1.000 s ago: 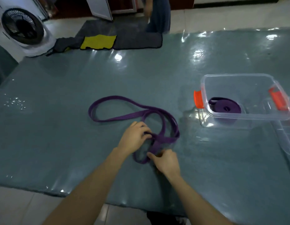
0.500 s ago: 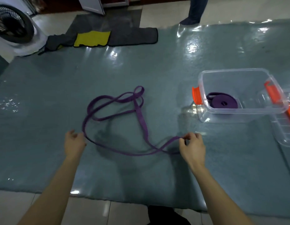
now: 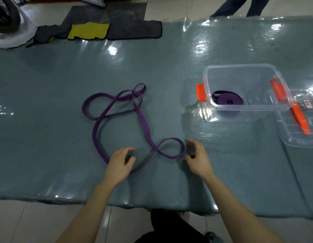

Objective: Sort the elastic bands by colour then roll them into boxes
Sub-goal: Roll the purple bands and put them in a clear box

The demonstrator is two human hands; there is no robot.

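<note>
Band loop [image 3: 183, 148] lies between left fingers [image 3: 129, 150] and right fingers [image 3: 192, 143].

A long bench [image 3: 47, 85] wears blue-grey cloth under a glossy clear sheet that throws back white patches of light. Pale tiled floor [image 3: 29, 221] surrounds it. Beyond the far edge are a white fan [image 3: 5, 18], a dark grey mat [image 3: 127, 14] and a bystander's legs [image 3: 240, 6].

Matt purple elastic band [image 3: 143, 123]. Table [image 3: 64, 76] covered in fuzzy teal cloth under glossy, wrinkled clear film. Box [image 3: 240, 65] of smooth transparent plastic with opaque orange plastic latches [image 3: 200, 92].
</note>
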